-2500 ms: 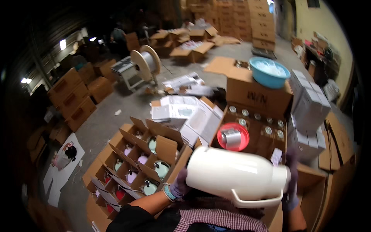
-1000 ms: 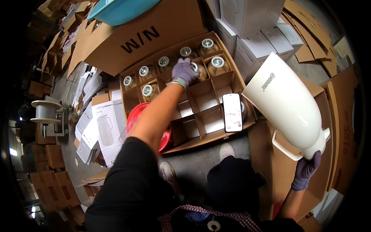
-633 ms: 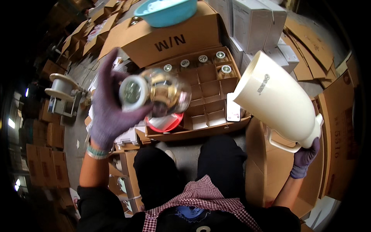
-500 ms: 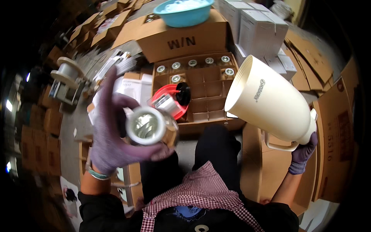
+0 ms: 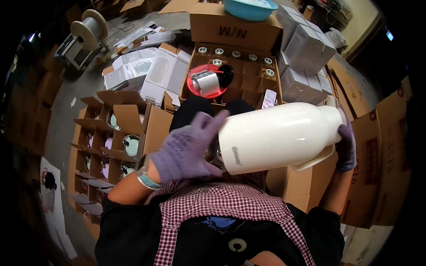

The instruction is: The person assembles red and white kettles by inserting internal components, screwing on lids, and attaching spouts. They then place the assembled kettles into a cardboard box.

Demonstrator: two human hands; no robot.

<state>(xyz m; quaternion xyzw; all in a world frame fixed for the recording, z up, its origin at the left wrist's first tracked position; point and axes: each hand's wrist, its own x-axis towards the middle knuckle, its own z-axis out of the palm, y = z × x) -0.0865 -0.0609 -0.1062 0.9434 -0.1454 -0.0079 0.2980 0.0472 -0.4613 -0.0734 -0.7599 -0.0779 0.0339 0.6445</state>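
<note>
Holding a cream jug (image 5: 284, 135) sideways in front of my chest, base end pointing to my left, narrow top end to my right. My right hand (image 5: 345, 144), in a purple glove, is closed on the top end beside the handle; that grip is clenched on the jug. My left hand (image 5: 186, 148), also in a purple glove, sits flat against the base end with fingers (image 5: 213, 122) spread across the rim. Something glassy shows between palm and base, mostly hidden; I cannot tell what it is or whether this grip is closed on it. A teal band (image 5: 145, 179) circles my left wrist.

Surroundings: directly ahead, an open brown box (image 5: 235, 75) with cardboard dividers; round silver-topped pieces (image 5: 219, 52) stand in its far cells. A red dish (image 5: 204, 82) rests on the near left cells, with a pale cylinder (image 5: 207, 83) lying in it. A teal bowl (image 5: 248, 8) sits on the raised flap of that box. White cartons (image 5: 306, 57) are stacked to the right of it. To my left on the floor, a second divided box (image 5: 115, 142) holds pale round items in several cells. A wire spool (image 5: 88, 26) stands far left. Checked apron (image 5: 222, 208) over dark shirt at lower edge.
</note>
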